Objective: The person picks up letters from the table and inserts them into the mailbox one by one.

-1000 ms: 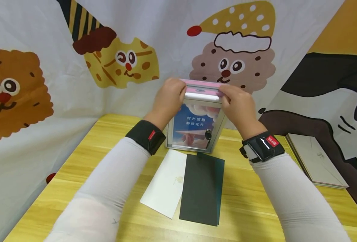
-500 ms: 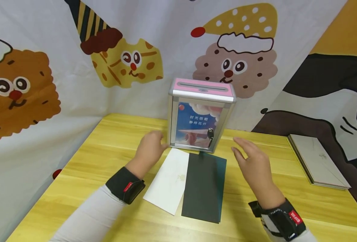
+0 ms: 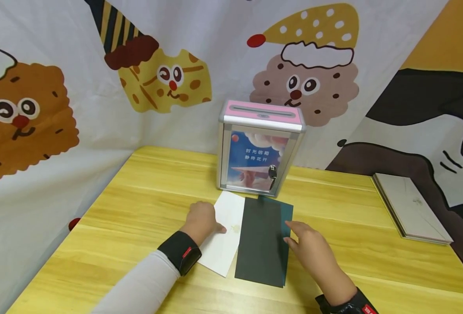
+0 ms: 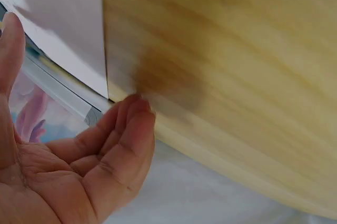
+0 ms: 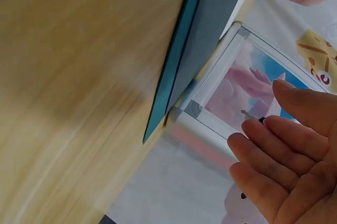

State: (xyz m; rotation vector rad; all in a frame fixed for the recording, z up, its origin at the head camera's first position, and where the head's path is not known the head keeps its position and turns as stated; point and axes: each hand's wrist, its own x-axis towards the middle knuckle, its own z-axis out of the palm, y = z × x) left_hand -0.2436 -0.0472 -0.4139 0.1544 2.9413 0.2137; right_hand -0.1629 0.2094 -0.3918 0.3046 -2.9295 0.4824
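My left hand (image 3: 200,221) is at the left edge of a white card or envelope (image 3: 224,255) with a small gold print, its thumb over the paper. In the left wrist view its fingers (image 4: 124,153) bend loosely beside the paper's edge, gripping nothing. My right hand (image 3: 313,248) hovers at the right edge of a teal sheet (image 3: 287,212), which is mostly hidden under a dark grey one (image 3: 258,244). Its thumb and fingers are apart with nothing between them in the right wrist view. Behind the sheets stands a silver-framed letter box (image 3: 221,161) with a pink slotted top.
A small lock with a key (image 3: 272,172) sits on the box's front. A stack of pale cards or booklets (image 3: 412,209) lies at the right of the wooden table (image 3: 137,192). A printed cloth (image 3: 223,52) hangs behind the table.
Both hands have let go of the letter box's top and come down towards me, to the two sides of the laid-out sheets. Box and sheets stay in place.
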